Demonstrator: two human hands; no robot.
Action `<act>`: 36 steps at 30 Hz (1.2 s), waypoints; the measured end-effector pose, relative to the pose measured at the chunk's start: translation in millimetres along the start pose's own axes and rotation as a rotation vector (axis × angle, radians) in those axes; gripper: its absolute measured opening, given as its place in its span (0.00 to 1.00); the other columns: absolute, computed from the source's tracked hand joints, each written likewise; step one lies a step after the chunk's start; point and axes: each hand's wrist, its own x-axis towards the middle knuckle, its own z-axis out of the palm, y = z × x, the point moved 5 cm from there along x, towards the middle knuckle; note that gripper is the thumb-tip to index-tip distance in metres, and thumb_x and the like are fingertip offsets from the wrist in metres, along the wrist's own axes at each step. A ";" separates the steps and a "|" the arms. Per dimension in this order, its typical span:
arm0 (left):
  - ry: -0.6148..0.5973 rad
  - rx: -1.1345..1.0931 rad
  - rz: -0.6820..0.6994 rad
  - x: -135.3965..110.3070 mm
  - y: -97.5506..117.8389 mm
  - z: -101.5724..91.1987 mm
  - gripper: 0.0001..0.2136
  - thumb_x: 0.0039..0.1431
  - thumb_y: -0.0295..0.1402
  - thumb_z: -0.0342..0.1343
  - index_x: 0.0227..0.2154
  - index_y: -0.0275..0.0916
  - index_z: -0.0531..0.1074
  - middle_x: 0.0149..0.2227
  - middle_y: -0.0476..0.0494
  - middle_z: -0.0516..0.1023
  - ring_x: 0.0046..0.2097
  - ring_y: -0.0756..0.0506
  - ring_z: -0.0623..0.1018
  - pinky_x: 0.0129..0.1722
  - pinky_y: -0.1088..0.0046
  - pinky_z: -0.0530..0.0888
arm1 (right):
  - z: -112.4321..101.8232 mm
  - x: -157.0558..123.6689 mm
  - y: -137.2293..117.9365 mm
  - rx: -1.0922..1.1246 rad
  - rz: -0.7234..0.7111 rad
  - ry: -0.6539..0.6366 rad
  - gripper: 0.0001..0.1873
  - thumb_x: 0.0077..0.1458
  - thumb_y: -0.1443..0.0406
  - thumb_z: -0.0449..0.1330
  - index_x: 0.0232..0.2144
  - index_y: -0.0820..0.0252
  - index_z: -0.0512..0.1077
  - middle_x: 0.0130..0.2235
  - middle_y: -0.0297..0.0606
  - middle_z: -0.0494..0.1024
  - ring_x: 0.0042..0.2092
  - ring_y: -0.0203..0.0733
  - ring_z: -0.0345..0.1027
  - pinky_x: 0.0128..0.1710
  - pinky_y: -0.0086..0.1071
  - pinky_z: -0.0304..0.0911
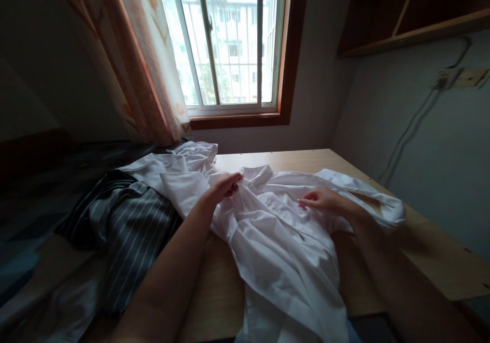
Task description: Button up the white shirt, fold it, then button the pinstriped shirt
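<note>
A white shirt [283,241] lies spread and rumpled across a light wooden table [432,246], its lower part hanging over the near edge. My left hand [224,186] is closed on the shirt's fabric just left of the collar. My right hand [325,200] rests on the shirt's front, fingers pinched together on the cloth near the placket. Both forearms reach in from below.
A dark striped garment [126,225] lies in a heap to the left, with another white garment [172,172] partly over it. Behind the table is a barred window [229,42] with a patterned curtain [149,62]. A wall socket and cable [451,80] are on the right wall.
</note>
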 end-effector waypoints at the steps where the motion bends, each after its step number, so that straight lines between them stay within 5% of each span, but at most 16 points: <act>1: -0.048 -0.044 -0.045 -0.7 0.2 3.5 0.13 0.50 0.43 0.53 0.18 0.41 0.61 0.14 0.52 0.60 0.18 0.52 0.59 0.18 0.77 0.55 | 1.7 2.4 -2.7 -0.055 -0.024 0.009 0.18 0.55 0.52 0.58 0.28 0.56 0.81 0.30 0.39 0.81 0.34 0.46 0.74 0.39 0.37 0.67; 4: -0.161 -0.193 -0.090 -5.0 4.4 15.7 0.15 0.50 0.44 0.57 0.19 0.40 0.63 0.15 0.52 0.62 0.18 0.54 0.59 0.17 0.78 0.54 | 10.6 11.2 -15.1 -0.214 -0.166 0.096 0.16 0.59 0.58 0.55 0.38 0.56 0.80 0.41 0.42 0.82 0.44 0.49 0.73 0.49 0.41 0.64; 9: -0.151 -0.292 0.234 -11.0 18.6 36.1 0.22 0.53 0.53 0.56 0.29 0.35 0.74 0.28 0.42 0.77 0.27 0.50 0.73 0.25 0.77 0.67 | 30.7 16.5 -12.9 -0.247 -0.162 0.100 0.25 0.58 0.56 0.57 0.56 0.56 0.71 0.58 0.45 0.72 0.59 0.51 0.63 0.60 0.44 0.56; 12: -0.099 0.005 0.428 -12.1 17.5 48.0 0.23 0.60 0.50 0.52 0.47 0.37 0.76 0.48 0.38 0.79 0.48 0.41 0.77 0.46 0.68 0.73 | 34.6 13.3 -6.9 -0.265 -0.057 0.052 0.32 0.58 0.52 0.56 0.63 0.55 0.63 0.63 0.45 0.66 0.63 0.54 0.57 0.62 0.48 0.52; 14: -0.065 0.341 0.466 -12.2 10.2 55.7 0.23 0.63 0.46 0.50 0.56 0.41 0.71 0.60 0.38 0.71 0.60 0.38 0.68 0.59 0.60 0.64 | 35.0 11.6 -6.3 -0.275 0.000 0.018 0.33 0.59 0.52 0.55 0.64 0.54 0.61 0.64 0.45 0.64 0.65 0.54 0.55 0.63 0.49 0.50; 19: -0.055 0.813 0.373 -18.5 -8.2 67.9 0.27 0.66 0.50 0.41 0.65 0.49 0.59 0.70 0.42 0.51 0.69 0.33 0.52 0.64 0.43 0.49 | 34.3 13.2 -5.2 -0.336 0.069 -0.025 0.33 0.61 0.49 0.51 0.64 0.54 0.61 0.65 0.47 0.61 0.66 0.57 0.53 0.63 0.53 0.48; 28: -0.023 0.914 0.220 -21.8 -11.5 63.7 0.37 0.60 0.62 0.38 0.68 0.52 0.47 0.71 0.40 0.45 0.70 0.29 0.45 0.62 0.34 0.42 | 23.4 18.5 33.8 -0.433 0.247 -0.082 0.37 0.61 0.45 0.49 0.67 0.51 0.54 0.70 0.43 0.50 0.69 0.56 0.43 0.65 0.58 0.38; 36: -0.065 0.951 0.121 -31.9 -5.0 65.9 0.37 0.59 0.61 0.37 0.68 0.50 0.50 0.71 0.41 0.45 0.70 0.28 0.43 0.60 0.31 0.44 | 16.5 24.8 54.2 -0.385 0.194 0.011 0.35 0.61 0.44 0.48 0.64 0.51 0.62 0.68 0.43 0.57 0.67 0.56 0.49 0.65 0.55 0.44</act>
